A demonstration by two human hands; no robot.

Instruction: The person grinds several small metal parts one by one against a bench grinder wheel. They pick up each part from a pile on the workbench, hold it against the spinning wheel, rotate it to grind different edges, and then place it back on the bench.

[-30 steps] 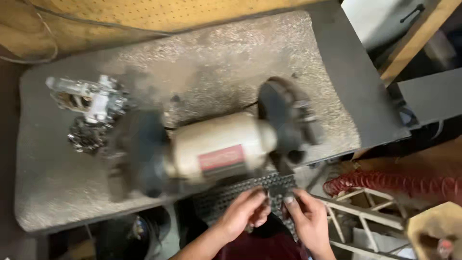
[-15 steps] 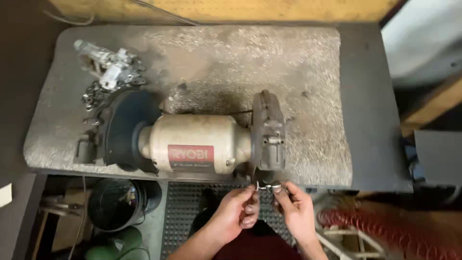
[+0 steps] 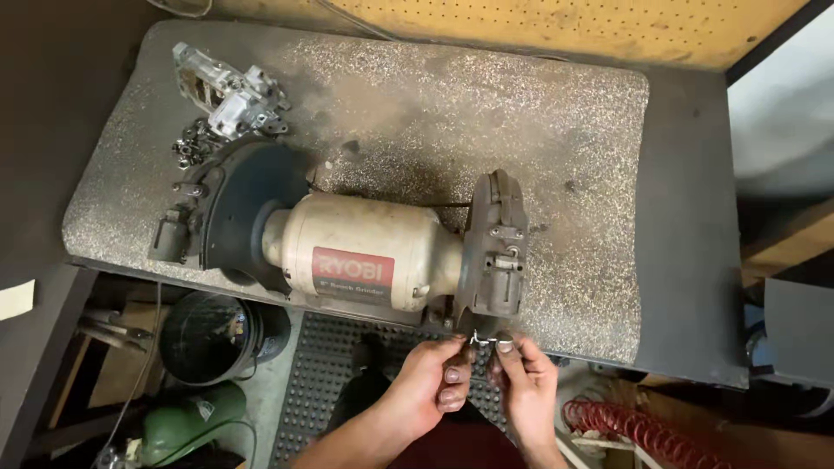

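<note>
Pinched between left hand (image 3: pixel 434 382) and right hand (image 3: pixel 521 382) — small metal clip (image 3: pixel 483 338), light, stiff, slippery — at counter's (image 3: pixel 591 287) front edge, under bench grinder (image 3: pixel 365 252).

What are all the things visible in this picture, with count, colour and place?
bench grinder: one, cream body with dark wheel guards, front of the worktop
small metal part: one, silvery, pinched between both hands under the right wheel guard
worktop: one, grey speckled, centre
loose metal parts: one pile, silver, far left corner
pegboard: one, yellow, behind
bucket: one, black, below left
coiled hose: one, red, lower right
floor mat: one, black studded, below
left hand: one, grip on part
right hand: one, grip on part
</note>
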